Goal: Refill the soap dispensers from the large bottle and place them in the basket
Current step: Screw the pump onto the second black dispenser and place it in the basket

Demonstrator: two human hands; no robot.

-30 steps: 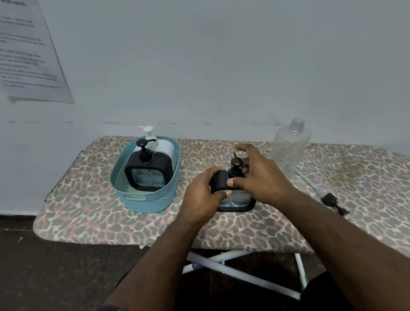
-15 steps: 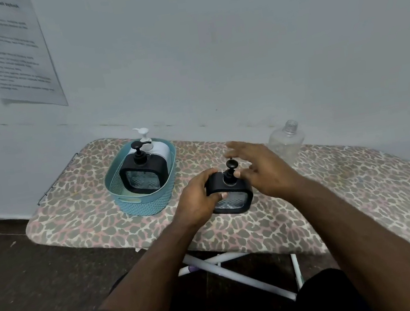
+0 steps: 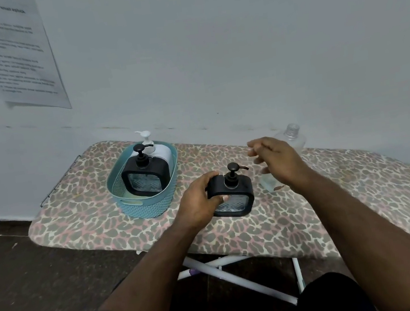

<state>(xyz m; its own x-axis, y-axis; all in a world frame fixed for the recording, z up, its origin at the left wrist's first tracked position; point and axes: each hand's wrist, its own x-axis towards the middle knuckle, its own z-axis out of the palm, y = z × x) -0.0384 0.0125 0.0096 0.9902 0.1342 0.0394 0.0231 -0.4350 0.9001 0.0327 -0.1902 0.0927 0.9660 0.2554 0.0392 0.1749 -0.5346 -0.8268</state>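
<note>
A black square soap dispenser (image 3: 235, 195) with a black pump stands on the leopard-print ironing board (image 3: 334, 198). My left hand (image 3: 198, 200) grips its left side. My right hand (image 3: 274, 159) hovers to the right of the pump, fingers relaxed, holding nothing. A teal basket (image 3: 137, 206) at the left holds a second black dispenser (image 3: 145, 175) and, behind it, a white one (image 3: 157, 149). The large clear bottle (image 3: 291, 134), uncapped, stands behind my right hand, mostly hidden.
The wall runs right behind the board, with a printed sheet (image 3: 13, 52) taped at the upper left. The board's white legs (image 3: 240, 276) show below its near edge, over a dark floor. A small clear thing lies on the board under my right wrist.
My right hand has let go of the pump and pulled away to the right. My left hand still grips the dispenser. The view has shifted a little.
</note>
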